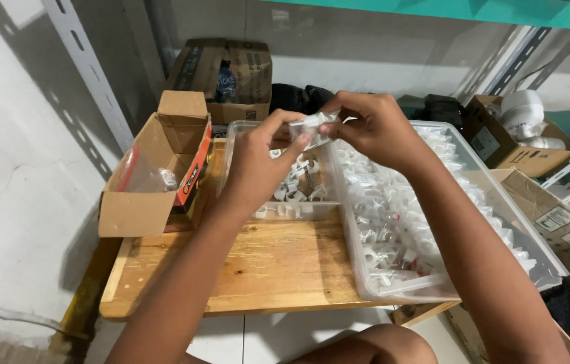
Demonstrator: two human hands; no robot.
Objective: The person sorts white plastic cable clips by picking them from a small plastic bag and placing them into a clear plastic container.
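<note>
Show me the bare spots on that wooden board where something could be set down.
The wooden board is bare along its near edge, bordered by the open cardboard box, the small clear plastic tray and the large clear bin of white packets. Behind them it is crowded.

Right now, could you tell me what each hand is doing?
Left hand: closed on the small clear packet.
Right hand: pinching the same packet.

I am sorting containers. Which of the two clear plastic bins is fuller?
The large clear bin on the right, heaped with bagged white parts; the small clear bin is partly filled.
</note>
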